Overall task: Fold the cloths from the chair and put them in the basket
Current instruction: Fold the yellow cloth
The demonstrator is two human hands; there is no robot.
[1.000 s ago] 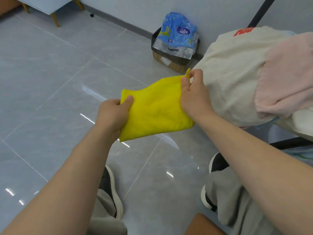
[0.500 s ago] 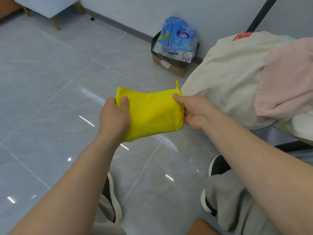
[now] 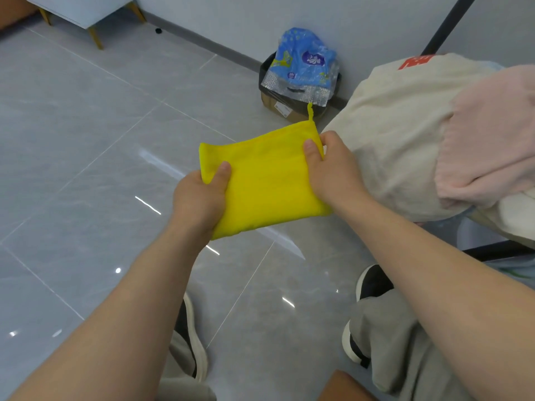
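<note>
The yellow cloth (image 3: 266, 180) has flattened into a neat folded rectangle, with the left hand (image 3: 199, 198) and right hand (image 3: 333, 172) pinching its opposite ends, thumbs on top; it looks ready for the basket.

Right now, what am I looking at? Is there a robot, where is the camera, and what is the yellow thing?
No machine here: a person wears one camera on the head, looking down at their own two arms. The left hand and right hand each grip an end of a folded yellow cloth, held in the air above the grey tiled floor. To the right a cream cloth and a pink cloth lie piled. By the wall stands a cardboard box with a blue plastic pack in it.
</note>
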